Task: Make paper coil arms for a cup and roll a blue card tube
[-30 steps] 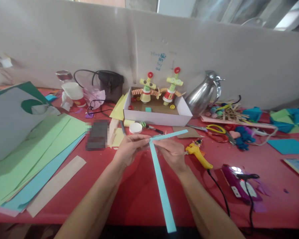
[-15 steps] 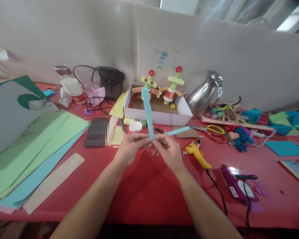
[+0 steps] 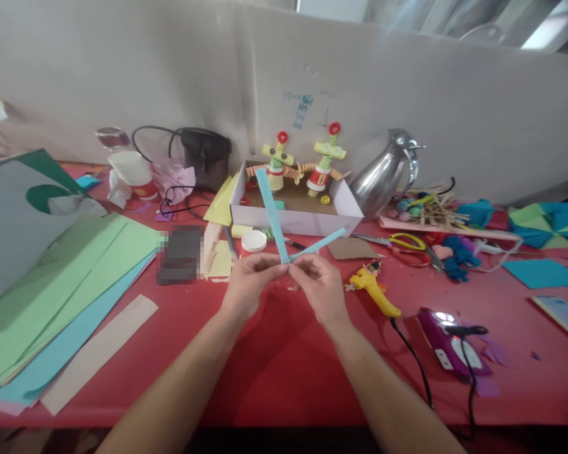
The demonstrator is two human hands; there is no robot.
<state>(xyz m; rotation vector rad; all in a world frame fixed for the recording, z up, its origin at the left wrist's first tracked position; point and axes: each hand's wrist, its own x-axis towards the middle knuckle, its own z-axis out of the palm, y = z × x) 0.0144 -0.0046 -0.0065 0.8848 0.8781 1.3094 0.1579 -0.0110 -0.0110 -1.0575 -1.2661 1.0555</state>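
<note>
Left hand, right hand, blue paper strips pinched between.

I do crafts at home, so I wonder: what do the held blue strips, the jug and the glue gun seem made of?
Blue strips: probably matte paper; thin, flat, without shine.
Jug: polished metal, perhaps steel; bright reflections.
Glue gun: likely plastic; smooth yellow body.

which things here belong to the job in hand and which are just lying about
Belonging to the job:
light-blue paper strips, pinched by the left hand and right hand

Seemingly just lying about, touched by neither hand:
yellow glue gun
metal jug
black bag
</note>
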